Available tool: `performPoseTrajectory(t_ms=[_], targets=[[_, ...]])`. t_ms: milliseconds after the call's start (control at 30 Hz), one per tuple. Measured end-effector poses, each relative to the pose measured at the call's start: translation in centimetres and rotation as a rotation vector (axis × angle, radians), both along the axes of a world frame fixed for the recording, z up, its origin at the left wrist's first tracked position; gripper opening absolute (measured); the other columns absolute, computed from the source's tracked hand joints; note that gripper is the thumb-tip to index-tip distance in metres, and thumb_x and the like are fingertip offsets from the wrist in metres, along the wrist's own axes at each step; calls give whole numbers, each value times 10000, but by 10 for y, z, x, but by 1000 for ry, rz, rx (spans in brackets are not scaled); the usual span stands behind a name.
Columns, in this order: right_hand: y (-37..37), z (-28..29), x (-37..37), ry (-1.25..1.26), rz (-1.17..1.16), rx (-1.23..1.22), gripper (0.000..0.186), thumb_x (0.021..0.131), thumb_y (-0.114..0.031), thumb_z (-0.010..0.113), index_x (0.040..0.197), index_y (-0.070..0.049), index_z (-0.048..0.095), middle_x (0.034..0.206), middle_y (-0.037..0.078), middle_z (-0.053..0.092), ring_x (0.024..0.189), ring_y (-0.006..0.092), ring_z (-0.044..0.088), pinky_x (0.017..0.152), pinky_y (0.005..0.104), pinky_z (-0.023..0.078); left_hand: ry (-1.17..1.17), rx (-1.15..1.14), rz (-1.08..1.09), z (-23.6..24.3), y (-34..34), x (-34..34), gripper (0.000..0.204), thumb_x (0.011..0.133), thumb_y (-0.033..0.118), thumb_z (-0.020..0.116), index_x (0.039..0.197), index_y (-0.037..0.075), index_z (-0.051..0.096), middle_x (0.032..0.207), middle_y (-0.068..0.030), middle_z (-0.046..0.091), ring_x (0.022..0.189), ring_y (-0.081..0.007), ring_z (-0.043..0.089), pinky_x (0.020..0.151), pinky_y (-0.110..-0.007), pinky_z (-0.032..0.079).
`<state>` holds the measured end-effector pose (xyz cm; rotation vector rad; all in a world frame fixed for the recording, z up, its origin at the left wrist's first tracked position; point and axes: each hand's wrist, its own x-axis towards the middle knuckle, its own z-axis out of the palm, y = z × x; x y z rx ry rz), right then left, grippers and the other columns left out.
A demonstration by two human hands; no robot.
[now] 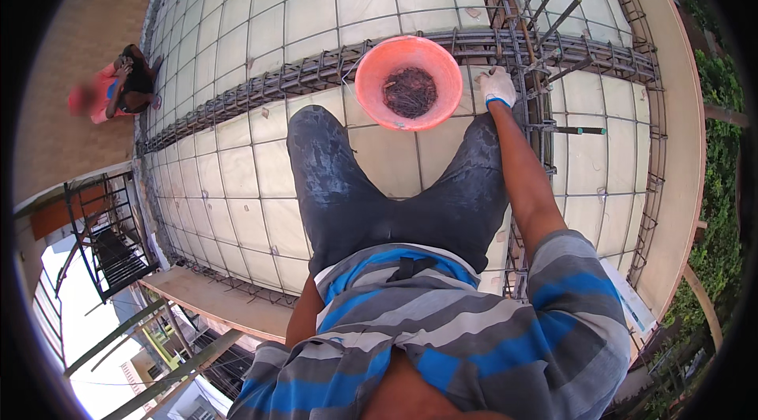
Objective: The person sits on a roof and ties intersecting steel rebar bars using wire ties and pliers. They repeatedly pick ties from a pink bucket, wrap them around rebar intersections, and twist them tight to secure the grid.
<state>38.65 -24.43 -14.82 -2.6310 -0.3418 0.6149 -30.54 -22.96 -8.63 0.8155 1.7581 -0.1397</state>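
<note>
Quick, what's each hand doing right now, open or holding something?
Left hand: out of view; cannot tell.
Right hand: gloved, beside the orange bucket; cannot tell whether open or closed.

shirt [509, 325] striped grey, blue and white; dark, pale-smeared trousers [335, 183]; right hand [497, 86] in a whitish, blue-cuffed glove [499, 91].

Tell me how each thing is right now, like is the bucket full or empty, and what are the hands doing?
Bucket: open-topped, partly filled
Dark thin pieces: loose, heaped in the bucket
Bundled steel bars: tied into a long cage
Right hand: gloved, beside the bars; grip unclear
Left hand: out of view
Trousers: worn, smudged pale
</note>
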Motion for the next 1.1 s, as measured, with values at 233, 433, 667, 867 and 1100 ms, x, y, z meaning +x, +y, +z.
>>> performPoseTrajectory(t_ms=[233, 433, 667, 867, 1100], targets=[[12, -19, -7, -24, 11, -28, 499, 840, -372, 769, 1255, -100, 719, 1206, 211, 763, 1119, 418, 736, 961, 541, 575, 66, 10, 13, 64, -18, 32, 397, 1059, 419, 618, 1316, 118, 661, 905, -66, 667, 736, -183, 640, 668, -311, 530], [5, -41, 6, -70, 61, 0, 418, 848, -317, 765, 1192, -81, 734, 1163, 219, 767, 1081, 418, 743, 928, 542, 584, 129, 2, 41, 85, -43, 19, 407, 1058, 418, 620, 1325, 114, 660, 912, -64, 672, 744, -181, 640, 674, -308, 526], [4, -51, 3, -4, 86, 30, 369, 866, -297, 736, 1157, -71, 757, 1153, 233, 770, 1080, 421, 749, 934, 537, 587, 155, -7, 29, 76, -57, 7, 419, 1056, 418, 623, 1337, 108, 659, 922, -63, 677, 754, -179, 639, 681, -304, 522], [-7, -71, 68, 156, 12, 386, 407, 870, -368, 771, 1158, -81, 791, 1080, 165, 800, 951, 365, 758, 816, 440, 582, 1, 11, -182, -4, -15, 28, 430, 1055, 417, 625, 1347, 103, 658, 929, -62, 682, 763, -178, 639, 687, -300, 519], [-30, 13, 8, 493, -337, 714, 324, 924, -263, 770, 1127, -12, 769, 873, 30, 692, 751, 84, 636, 604, 271, 525, -103, 31, -326, -71, -22, -13, 442, 1053, 417, 627, 1358, 98, 656, 938, -60, 687, 773, -176, 639, 694, -296, 515]])
